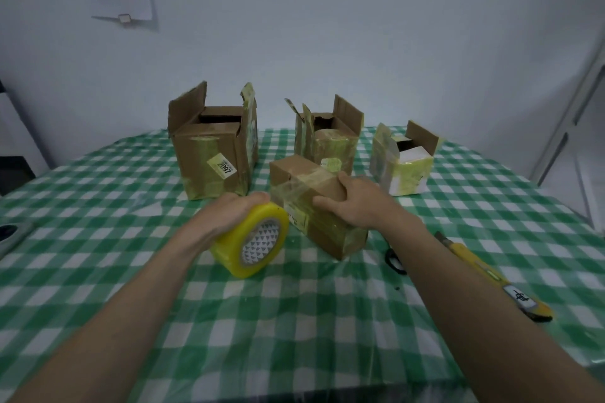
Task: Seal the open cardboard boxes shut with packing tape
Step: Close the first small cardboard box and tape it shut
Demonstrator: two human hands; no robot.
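**boxguy:** Taping the closed box (316, 203) right now. It sits in the middle of the tabletop (294, 321), flaps down, with a clear strip already over its top. Left hand (229, 216) is wrapped around the yellow tape roll (252, 240), which sits right against the box's left side. Right hand (357, 201) is on top of the box, thumb and fingers curled over the edges to pin it. Any tips?

**tapewrangler:** Keep that right hand pressing down so the flaps don't spring up. I'd pull the roll low and tight along the side, not up in the air, or the strip will probably wrinkle. Run it a good way down the side before cutting, then rub it flat with your palm.

**boxguy:** Cutting with what?

**tapewrangler:** Your yellow box cutter (491, 275) is on the cloth beside your right forearm, partly hidden by it. Don't let go of the box until the tape is stuck.

**boxguy:** After that?

**tapewrangler:** Three more at the back are still open: the big box (212, 154), the middle box (327, 141) and the white-sided box (404, 162).
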